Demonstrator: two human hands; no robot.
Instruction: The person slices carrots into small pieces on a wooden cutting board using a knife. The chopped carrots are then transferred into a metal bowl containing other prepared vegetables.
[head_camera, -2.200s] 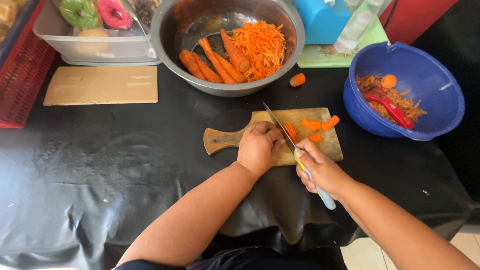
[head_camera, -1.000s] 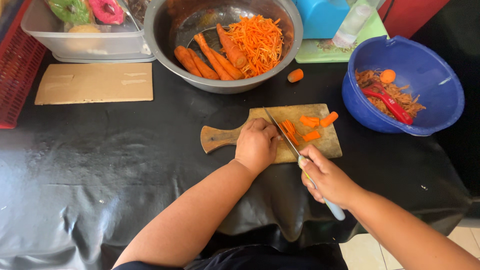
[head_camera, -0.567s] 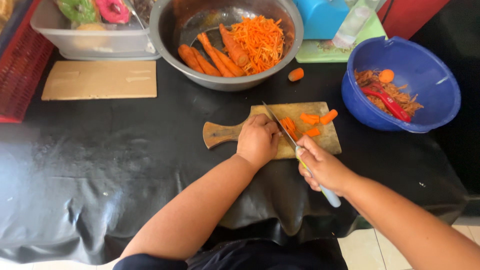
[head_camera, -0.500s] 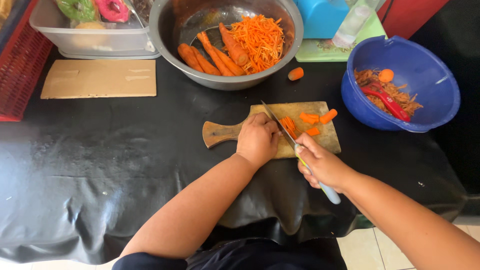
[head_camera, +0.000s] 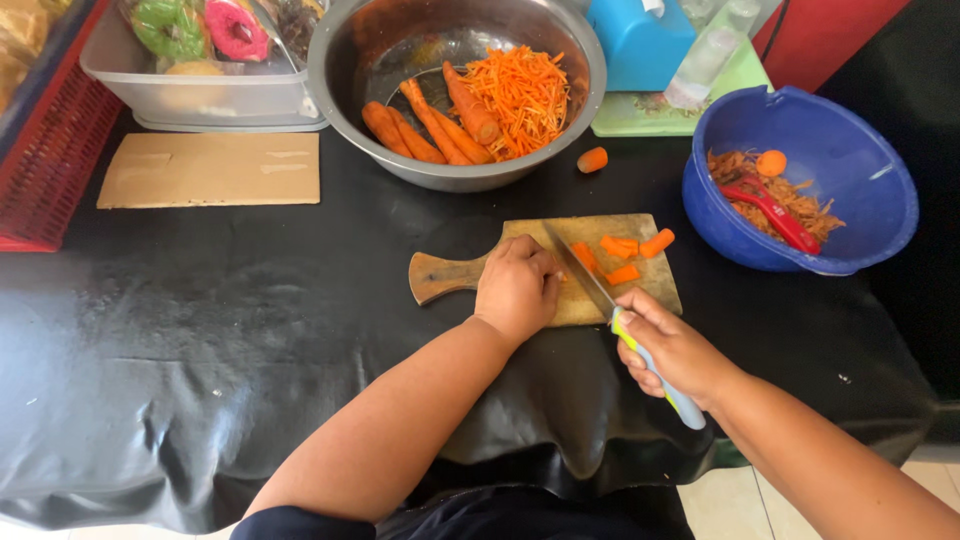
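Fingers curled round knife (head_camera: 590, 280) (right hand (head_camera: 672, 345)), left hand (head_camera: 517, 290) fisted on cutting board (head_camera: 600, 235)

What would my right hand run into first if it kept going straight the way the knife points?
Probably the left hand. The right hand aims the knife up and left across the wooden cutting board, past its knuckles; beyond lies the metal bowl. Depth is unclear.

1. You stood in a food-preparation spot, a home or small stall kitchen; which one could not be told.
2. Your table (head_camera: 200, 330) wore black plastic sheeting.
3. A steel bowl (head_camera: 340, 60) held carrots, beside a wooden cutting board (head_camera: 640, 300), a blue bowl (head_camera: 860, 230) of peelings and a clear tub (head_camera: 200, 95).
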